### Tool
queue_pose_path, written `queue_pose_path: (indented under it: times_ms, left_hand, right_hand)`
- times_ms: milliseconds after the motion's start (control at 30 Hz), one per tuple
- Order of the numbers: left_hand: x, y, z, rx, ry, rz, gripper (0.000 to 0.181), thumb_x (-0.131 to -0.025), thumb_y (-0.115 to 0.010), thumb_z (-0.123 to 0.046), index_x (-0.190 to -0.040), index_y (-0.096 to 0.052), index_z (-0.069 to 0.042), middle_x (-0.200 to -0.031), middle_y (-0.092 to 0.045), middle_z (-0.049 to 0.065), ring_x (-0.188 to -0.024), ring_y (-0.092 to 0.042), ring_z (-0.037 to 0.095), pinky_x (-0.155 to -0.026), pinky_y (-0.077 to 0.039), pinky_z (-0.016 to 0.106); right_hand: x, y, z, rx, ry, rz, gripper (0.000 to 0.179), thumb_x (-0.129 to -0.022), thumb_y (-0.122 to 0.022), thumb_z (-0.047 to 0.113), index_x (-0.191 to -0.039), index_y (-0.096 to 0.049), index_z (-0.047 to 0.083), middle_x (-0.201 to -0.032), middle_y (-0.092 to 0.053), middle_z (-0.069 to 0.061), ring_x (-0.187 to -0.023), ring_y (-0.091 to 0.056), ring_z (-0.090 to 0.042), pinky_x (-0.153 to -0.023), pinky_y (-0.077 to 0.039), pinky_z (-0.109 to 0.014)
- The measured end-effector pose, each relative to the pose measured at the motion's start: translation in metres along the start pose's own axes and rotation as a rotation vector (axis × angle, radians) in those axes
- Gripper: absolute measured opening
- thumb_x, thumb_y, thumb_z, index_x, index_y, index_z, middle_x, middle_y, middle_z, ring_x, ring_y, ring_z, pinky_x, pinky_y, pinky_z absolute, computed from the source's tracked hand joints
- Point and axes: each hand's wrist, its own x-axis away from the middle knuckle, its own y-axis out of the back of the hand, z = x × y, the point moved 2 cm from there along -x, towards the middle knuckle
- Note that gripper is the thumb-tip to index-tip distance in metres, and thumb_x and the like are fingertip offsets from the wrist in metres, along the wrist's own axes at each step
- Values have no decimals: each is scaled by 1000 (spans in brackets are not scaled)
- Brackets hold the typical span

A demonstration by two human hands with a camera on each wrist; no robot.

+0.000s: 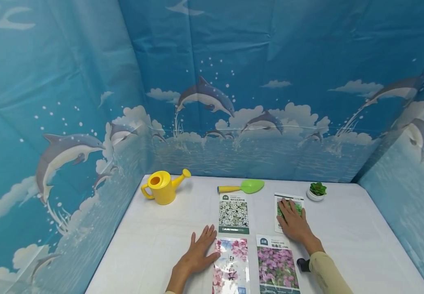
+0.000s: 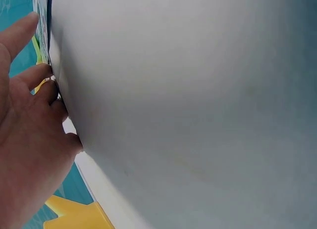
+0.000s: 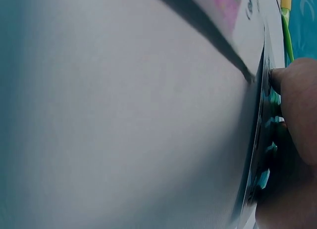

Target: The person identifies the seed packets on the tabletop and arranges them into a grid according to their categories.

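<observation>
My right hand [image 1: 294,222] lies with straight fingers on a green-pictured seed packet [image 1: 278,224] at the back right, covering much of its front. In the right wrist view the fingertips meet the packet's surface. My left hand [image 1: 197,254] rests flat on the white table, fingers extended, its thumb at the edge of a pink blossom packet [image 1: 231,267]. Behind that packet lies a white-flower seed packet [image 1: 234,213]. A purple-pink flower packet [image 1: 277,267] sits to the right of the blossom one, just below my right hand. Together the packets form two rows.
A yellow watering can [image 1: 163,190] stands at the back left. A toy trowel [image 1: 250,186] with green blade and yellow handle lies along the back edge. At the back right is a small potted succulent [image 1: 317,191]. Blue dolphin-print sheeting [image 1: 212,155] walls the table [image 1: 153,245].
</observation>
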Motion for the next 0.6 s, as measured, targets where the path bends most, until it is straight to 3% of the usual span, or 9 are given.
queue_pose_path:
  times_ms: [100,133,333,367,600]
  left_hand:
    - [1,2,-3,16,-18,-4,77,-106,-66,-40,-166,-38,-1,-178,-23,13,-166,-13,37,-126,4,74]
    - [1,2,-3,30,-26,-11,77,-106,-65,-41,-166,-38,-1,-178,-23,14,-166,-12,36,-128,9,69]
    - [2,1,-3,21,13,-5,78,-105,-67,-41,-166,-38,-4,-179,-23,10,-167,-12,33,-130,9,66]
    - [2,1,-3,10,25,3,78,-105,-67,-41,-167,-38,-4,-179,-23,9,-167,-13,33,-128,4,71]
    - [-1,0,1,10,31,11,79,-105,-65,-45,-168,-36,-7,-179,-21,7,-167,-11,32,-128,5,71]
  right_hand:
    - [-2,0,3,-9,8,-3,64,-113,-54,26,-164,-34,-7,-172,-25,-32,-159,-17,-56,-120,-5,-84]
    - [-3,-1,3,-9,10,-4,64,-113,-54,26,-164,-34,-7,-172,-25,-31,-159,-17,-56,-120,-5,-84]
    - [-4,-8,3,-35,46,-26,63,-113,-53,28,-164,-36,-7,-172,-27,-31,-159,-17,-56,-119,-4,-85]
    - [-5,-10,2,-41,55,-30,63,-114,-52,29,-164,-36,-7,-173,-26,-30,-160,-16,-55,-118,-4,-85]
    - [-10,-14,5,-70,94,-73,63,-112,-55,28,-162,-39,-7,-170,-30,-32,-158,-19,-57,-117,-4,-86]
